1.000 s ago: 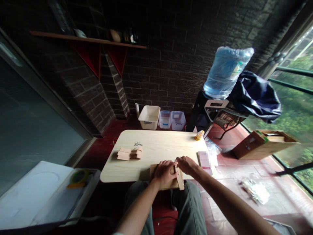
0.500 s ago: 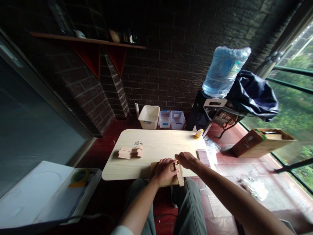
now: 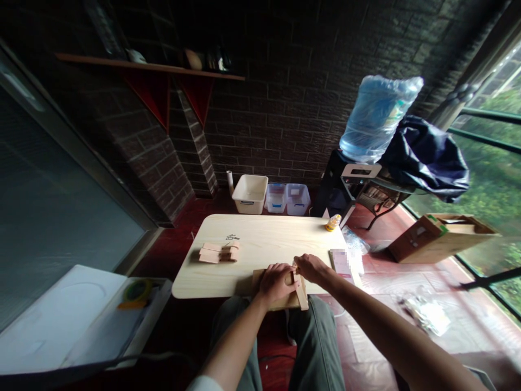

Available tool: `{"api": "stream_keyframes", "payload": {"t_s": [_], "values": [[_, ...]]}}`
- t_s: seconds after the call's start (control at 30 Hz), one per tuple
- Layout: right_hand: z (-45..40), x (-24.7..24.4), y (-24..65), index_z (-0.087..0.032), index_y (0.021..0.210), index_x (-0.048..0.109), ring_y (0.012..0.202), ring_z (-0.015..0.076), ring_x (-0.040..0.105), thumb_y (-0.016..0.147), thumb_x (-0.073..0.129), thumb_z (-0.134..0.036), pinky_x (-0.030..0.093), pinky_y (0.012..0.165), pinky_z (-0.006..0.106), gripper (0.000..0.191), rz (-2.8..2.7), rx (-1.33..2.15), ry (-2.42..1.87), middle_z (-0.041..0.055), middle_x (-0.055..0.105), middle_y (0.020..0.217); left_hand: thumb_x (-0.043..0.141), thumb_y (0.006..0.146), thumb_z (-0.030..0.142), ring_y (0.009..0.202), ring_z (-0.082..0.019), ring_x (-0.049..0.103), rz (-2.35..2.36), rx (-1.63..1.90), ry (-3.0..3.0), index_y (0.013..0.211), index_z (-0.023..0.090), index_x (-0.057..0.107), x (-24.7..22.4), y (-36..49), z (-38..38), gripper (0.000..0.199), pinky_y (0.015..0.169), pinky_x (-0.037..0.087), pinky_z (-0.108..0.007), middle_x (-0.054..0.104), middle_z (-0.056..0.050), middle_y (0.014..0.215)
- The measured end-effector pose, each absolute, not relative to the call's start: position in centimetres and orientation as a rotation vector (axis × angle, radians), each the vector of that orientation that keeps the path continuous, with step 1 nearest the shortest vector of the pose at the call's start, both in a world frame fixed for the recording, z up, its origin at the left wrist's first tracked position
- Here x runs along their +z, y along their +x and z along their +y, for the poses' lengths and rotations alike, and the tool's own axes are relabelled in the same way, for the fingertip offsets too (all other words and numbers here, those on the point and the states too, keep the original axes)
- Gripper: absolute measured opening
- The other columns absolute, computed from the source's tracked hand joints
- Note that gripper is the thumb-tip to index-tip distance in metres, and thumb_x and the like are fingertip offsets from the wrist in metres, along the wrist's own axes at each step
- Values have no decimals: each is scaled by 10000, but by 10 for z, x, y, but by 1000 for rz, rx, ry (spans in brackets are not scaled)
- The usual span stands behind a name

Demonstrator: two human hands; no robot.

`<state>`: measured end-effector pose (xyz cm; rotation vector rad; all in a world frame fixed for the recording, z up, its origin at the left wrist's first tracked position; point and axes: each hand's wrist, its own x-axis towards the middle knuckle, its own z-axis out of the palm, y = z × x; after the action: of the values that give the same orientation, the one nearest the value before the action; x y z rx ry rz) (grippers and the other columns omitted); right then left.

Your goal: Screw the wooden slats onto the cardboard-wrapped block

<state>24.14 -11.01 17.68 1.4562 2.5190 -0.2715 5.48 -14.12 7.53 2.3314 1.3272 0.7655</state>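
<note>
A light wooden board sits at the front edge of the table, above my knees. My left hand grips it from above, its thumb and fingers close to a narrow wooden strip at the right end. Near the far end of that strip, my right hand is closed in a fist; whatever it holds is hidden by the fingers. Several pale wooden pieces lie together on the left part of the table, with small dark metal parts just behind them.
On the pale table stand a yellow-capped container at the back right and a flat paper or booklet at the right edge. Plastic bins line the wall beyond. An open white case lies left; a cardboard box stands right.
The view has shifted slightly, moving the scene a little to the right. Both hands keep their places on the wooden board, and my right fist looks slightly turned.
</note>
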Motion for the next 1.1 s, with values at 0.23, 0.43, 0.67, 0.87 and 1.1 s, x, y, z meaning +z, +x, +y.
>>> {"api": "stream_keyframes", "payload": {"t_s": [0.23, 0.43, 0.67, 0.87, 1.1], "values": [[-113, 174, 238, -173, 1319, 650, 1063, 226, 708, 1021, 678, -399, 623, 899, 433, 376, 2455, -254, 1530, 98, 689, 1281, 784, 868, 410, 1159, -286, 663, 1331, 742, 2322, 1192, 291, 669, 80, 55, -142, 364, 1034, 468, -446, 736, -51, 1240], [-112, 186, 237, -182, 1162, 722, 914, 204, 722, 1035, 587, -211, 550, 805, 330, 187, 2589, -163, 1366, 83, 765, 1025, 790, 862, 400, 1139, -285, 667, 1351, 774, 2326, 1168, 286, 681, 87, 55, -146, 344, 1019, 476, -441, 739, -57, 1198], [-114, 185, 239, -181, 1084, 723, 824, 217, 727, 1006, 533, -159, 412, 645, 301, 206, 2658, -149, 1277, 105, 794, 971, 784, 874, 416, 1107, -278, 677, 1347, 762, 2337, 1119, 267, 698, 89, 53, -146, 299, 1005, 476, -435, 747, -65, 1158], [-119, 181, 244, -179, 1088, 701, 781, 210, 725, 988, 571, -187, 383, 599, 289, 165, 2668, -189, 1335, 100, 791, 917, 801, 853, 410, 1143, -281, 671, 1291, 721, 2335, 1166, 280, 689, 84, 51, -145, 357, 1023, 471, -444, 742, -57, 1216], [-117, 177, 248, -174, 1059, 699, 802, 219, 738, 976, 646, -264, 435, 645, 275, 134, 2663, -200, 1432, 120, 780, 925, 784, 863, 416, 1184, -283, 657, 1274, 722, 2338, 1220, 291, 665, 78, 51, -145, 397, 1038, 469, -451, 734, -46, 1265]]}}
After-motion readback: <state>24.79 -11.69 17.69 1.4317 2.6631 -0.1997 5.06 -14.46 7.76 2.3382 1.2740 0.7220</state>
